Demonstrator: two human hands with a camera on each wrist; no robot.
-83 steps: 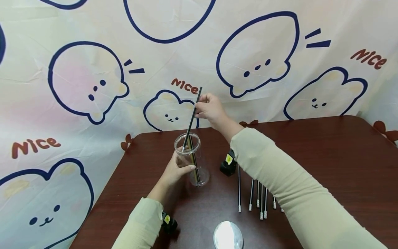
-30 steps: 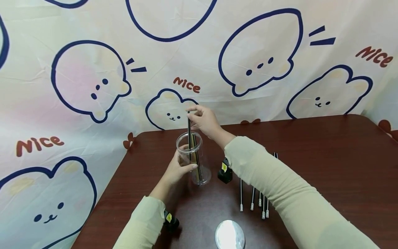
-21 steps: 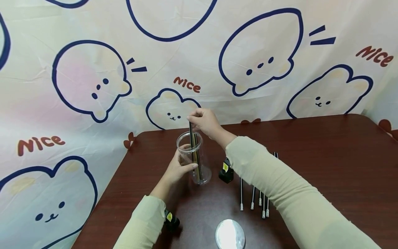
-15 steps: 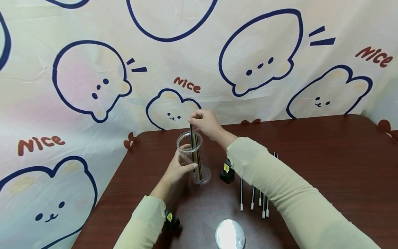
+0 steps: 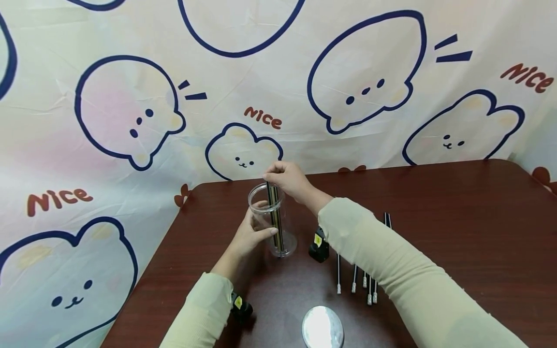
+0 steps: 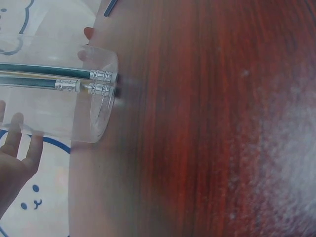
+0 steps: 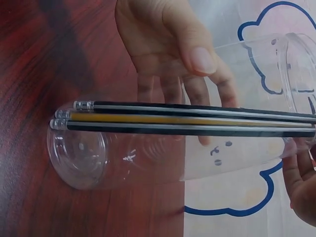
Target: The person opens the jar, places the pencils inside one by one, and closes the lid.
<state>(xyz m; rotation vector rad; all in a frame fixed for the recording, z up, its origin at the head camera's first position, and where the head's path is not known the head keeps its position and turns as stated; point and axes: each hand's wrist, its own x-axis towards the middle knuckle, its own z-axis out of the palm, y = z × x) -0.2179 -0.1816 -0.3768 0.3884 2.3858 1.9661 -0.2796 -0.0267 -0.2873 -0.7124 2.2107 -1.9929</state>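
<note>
A clear plastic jar [image 5: 266,212] stands slightly tilted on the table, its mouth uppermost. My left hand [image 5: 249,236] grips its side, fingers behind and thumb across the front. Three striped pencils [image 7: 182,118] are inside, their eraser ends toward the bottom. At the mouth, my right hand [image 5: 290,182] pinches the upper end of one pencil [image 5: 269,193]. In the left wrist view, one eraser end [image 6: 67,85] sits higher than the others. The pinching fingertips are partly hidden in the right wrist view, where the right hand shows at the lower right edge.
Several more pencils [image 5: 369,290] lie on the brown table [image 5: 457,222], partly under the right sleeve. A round shiny disc [image 5: 323,327], like a lid, lies near the front. Black wrist cameras [image 5: 319,245] sit at both cuffs. A printed cloth [image 5: 370,72] hangs behind the table.
My right hand has come down toward the jar's mouth, and the pinched pencil has sunk from mostly above the rim to almost fully inside. The left hand keeps its grip on the jar.
</note>
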